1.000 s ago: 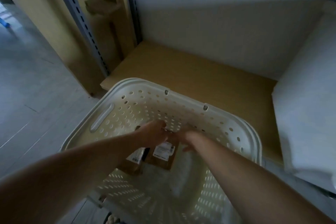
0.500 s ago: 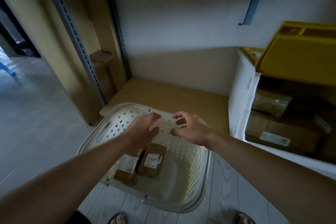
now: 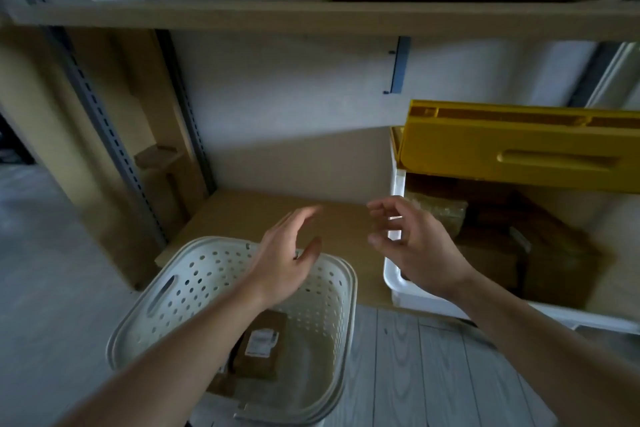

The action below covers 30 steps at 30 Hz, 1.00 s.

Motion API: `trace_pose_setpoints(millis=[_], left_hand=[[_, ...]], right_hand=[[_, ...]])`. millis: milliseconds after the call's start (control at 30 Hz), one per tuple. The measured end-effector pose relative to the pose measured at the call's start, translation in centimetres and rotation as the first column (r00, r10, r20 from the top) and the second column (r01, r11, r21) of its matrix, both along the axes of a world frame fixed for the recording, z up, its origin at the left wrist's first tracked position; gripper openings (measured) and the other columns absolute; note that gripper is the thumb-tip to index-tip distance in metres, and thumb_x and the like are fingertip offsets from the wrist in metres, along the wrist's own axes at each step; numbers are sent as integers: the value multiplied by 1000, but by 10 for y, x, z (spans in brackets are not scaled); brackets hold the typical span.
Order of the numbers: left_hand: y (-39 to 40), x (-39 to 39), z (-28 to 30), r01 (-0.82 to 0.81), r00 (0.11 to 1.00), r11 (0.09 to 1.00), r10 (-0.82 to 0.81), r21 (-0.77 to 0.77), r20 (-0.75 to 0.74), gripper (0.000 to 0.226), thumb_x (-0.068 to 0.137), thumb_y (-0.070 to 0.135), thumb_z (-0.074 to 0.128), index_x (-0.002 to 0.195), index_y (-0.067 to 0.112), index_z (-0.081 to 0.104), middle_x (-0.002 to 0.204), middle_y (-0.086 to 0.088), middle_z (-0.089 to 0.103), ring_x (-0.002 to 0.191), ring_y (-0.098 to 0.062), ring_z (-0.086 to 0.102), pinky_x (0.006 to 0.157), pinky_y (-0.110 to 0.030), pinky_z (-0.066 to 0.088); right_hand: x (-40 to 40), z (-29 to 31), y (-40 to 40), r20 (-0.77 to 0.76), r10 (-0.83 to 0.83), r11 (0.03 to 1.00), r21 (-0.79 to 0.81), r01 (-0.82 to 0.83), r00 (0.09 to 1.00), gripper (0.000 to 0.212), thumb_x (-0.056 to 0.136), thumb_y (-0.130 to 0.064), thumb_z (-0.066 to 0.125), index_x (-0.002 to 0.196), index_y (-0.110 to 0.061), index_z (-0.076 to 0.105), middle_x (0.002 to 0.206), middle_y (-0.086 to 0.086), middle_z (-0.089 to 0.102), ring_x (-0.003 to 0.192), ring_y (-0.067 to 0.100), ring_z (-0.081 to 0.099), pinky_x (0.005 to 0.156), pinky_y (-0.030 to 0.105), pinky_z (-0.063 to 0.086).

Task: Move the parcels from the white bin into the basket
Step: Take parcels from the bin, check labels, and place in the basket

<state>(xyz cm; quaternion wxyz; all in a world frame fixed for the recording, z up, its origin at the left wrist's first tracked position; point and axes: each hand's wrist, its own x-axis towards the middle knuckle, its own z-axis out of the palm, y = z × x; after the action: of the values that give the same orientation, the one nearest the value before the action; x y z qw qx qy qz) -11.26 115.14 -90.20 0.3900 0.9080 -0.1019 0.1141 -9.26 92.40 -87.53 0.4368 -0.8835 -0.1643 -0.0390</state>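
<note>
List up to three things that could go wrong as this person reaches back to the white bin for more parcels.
1. The yellow lid overhangs the white bin; the right hand may knock it going in.
2. The bin's brown parcels lie packed in shadow, so fingers may catch a neighbouring one.
3. The basket sits on the floor below the shelf edge; a parcel dropped from the left hand could miss its rim.

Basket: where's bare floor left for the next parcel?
In the basket, the right half of the floor, toward its right wall, is bare. The labelled parcel and another partly hidden under the left forearm crowd the left-centre. Left hand and right hand are both empty, above.
</note>
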Motion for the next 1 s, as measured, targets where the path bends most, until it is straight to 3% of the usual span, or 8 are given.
trace_pose_setpoints(millis=[67, 200, 300, 500, 633, 833, 900, 1000], left_hand=[[-10, 5, 1, 22, 999, 999, -21, -29, 38, 50, 101, 25, 58, 149, 26, 44, 148, 18, 48, 135, 5, 42, 117, -31, 36], [-38, 13, 6, 95, 986, 994, -86, -55, 140, 40, 99, 25, 59, 139, 24, 56, 131, 17, 61, 122, 2, 56, 102, -33, 52], [-70, 14, 6, 188, 970, 981, -179, -40, 165, 41, 94, 30, 58, 134, 20, 61, 123, 12, 65, 111, -3, 63, 88, -34, 57], [-142, 16, 2, 308, 951, 948, -304, -85, 51, 55, 100, 30, 52, 153, 22, 40, 154, 10, 45, 141, 0, 40, 117, -27, 37], [-170, 28, -2, 243, 968, 962, -249, -125, -37, 58, 103, 19, 51, 157, 25, 30, 162, 9, 33, 149, -4, 27, 123, -28, 24], [-201, 58, -7, -14, 988, 980, -16, -198, -150, 66, 101, 23, 52, 160, 21, 21, 166, 0, 26, 148, -17, 34, 106, -20, 24], [-208, 67, -7, -78, 981, 975, 38, -209, -189, 74, 101, 21, 52, 162, 18, 10, 170, -3, 14, 151, -20, 28, 110, -23, 28], [-218, 75, -8, -147, 965, 963, 89, -227, -246, 83, 99, 19, 53, 162, 16, 0, 171, -6, 1, 157, -22, 12, 121, -30, 21]], right_hand=[[-1, 3, -8, 27, -20, 1000, -1, 20, 999, 34, 93, -20, 73, 124, -30, 61, 109, -21, 64, 89, -12, 62, 68, 14, 52], [-4, -1, -26, 28, -40, 999, -31, 41, 999, 43, 90, -24, 77, 130, -29, 60, 117, -21, 63, 111, 0, 61, 92, 29, 56], [-7, -4, -45, -7, -71, 997, -30, 71, 997, 52, 87, -34, 80, 133, -34, 57, 128, -14, 61, 120, 5, 57, 99, 33, 53], [-7, -4, -89, -52, -214, 977, -18, 214, 975, 46, 88, -30, 80, 125, -37, 54, 125, -10, 60, 121, 9, 55, 101, 31, 49], [-4, -9, -116, -77, -304, 953, -6, 304, 950, 53, 86, -34, 82, 130, -33, 54, 119, -15, 57, 115, 7, 55, 91, 20, 43], [18, -31, -141, -106, -395, 919, -40, 393, 913, 61, 86, -28, 80, 140, -25, 52, 128, -5, 59, 120, 12, 55, 96, 25, 44], [31, -36, -142, -126, -414, 910, -49, 411, 902, 63, 88, -30, 78, 144, -23, 50, 132, -3, 60, 124, 15, 55, 97, 27, 44], [50, -43, -138, -168, -431, 902, -45, 430, 887, 68, 92, -30, 74, 151, -19, 43, 141, 3, 59, 131, 24, 55, 98, 28, 43]])
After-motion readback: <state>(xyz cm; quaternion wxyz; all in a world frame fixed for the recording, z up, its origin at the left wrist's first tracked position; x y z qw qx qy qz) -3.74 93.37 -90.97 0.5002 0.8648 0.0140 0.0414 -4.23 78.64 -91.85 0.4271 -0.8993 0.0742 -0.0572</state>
